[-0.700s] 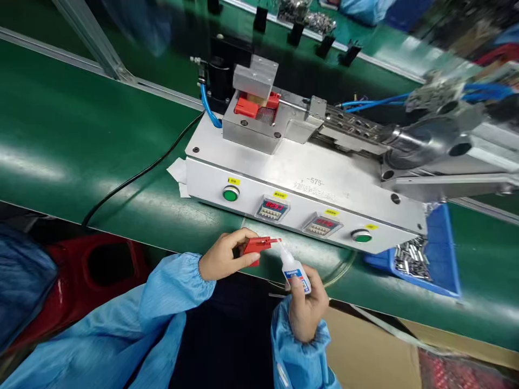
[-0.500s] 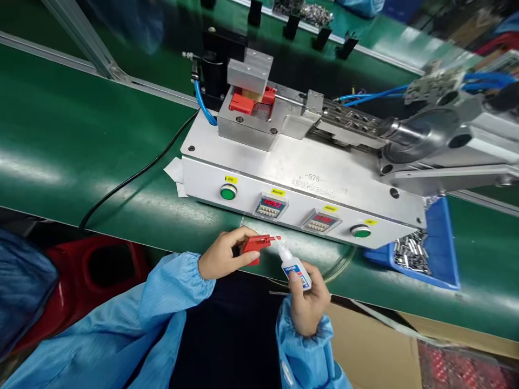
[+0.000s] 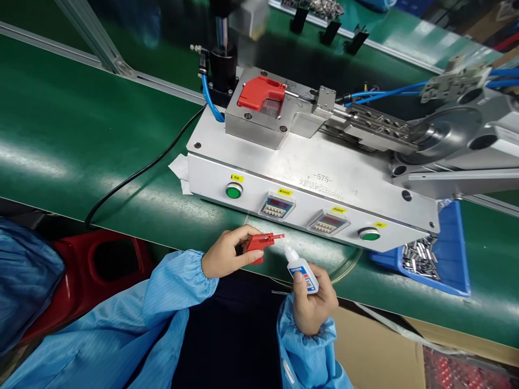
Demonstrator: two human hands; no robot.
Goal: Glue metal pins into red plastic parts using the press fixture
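Between the thumb and fingers of my left hand [image 3: 227, 253] is a red plastic part [image 3: 259, 244], with a thin red stem pointing right. My right hand [image 3: 314, 300] grips a white Loctite glue bottle [image 3: 302, 272], tilted so its nozzle lies close to the stem's tip. Whether nozzle and stem touch, I cannot tell. Behind both hands stands a metal bench machine [image 3: 259, 170]. Another red plastic part [image 3: 259, 94] lies in the machine's fixture block [image 3: 255, 132], with a metal rod reaching its right side.
Right of the machine, a blue bin [image 3: 454, 259] holds many small metal pins [image 3: 419, 256]. A black cable [image 3: 141, 170] crosses the green bench [image 3: 81, 146] at left. A red stool [image 3: 93, 270] stands below left, a cardboard box [image 3: 377, 340] below right.
The machine's press block has risen off the red part in the fixture, and the slide and rod have drawn right. The glue nozzle has shifted slightly away from the stem. The displays have dimmed.
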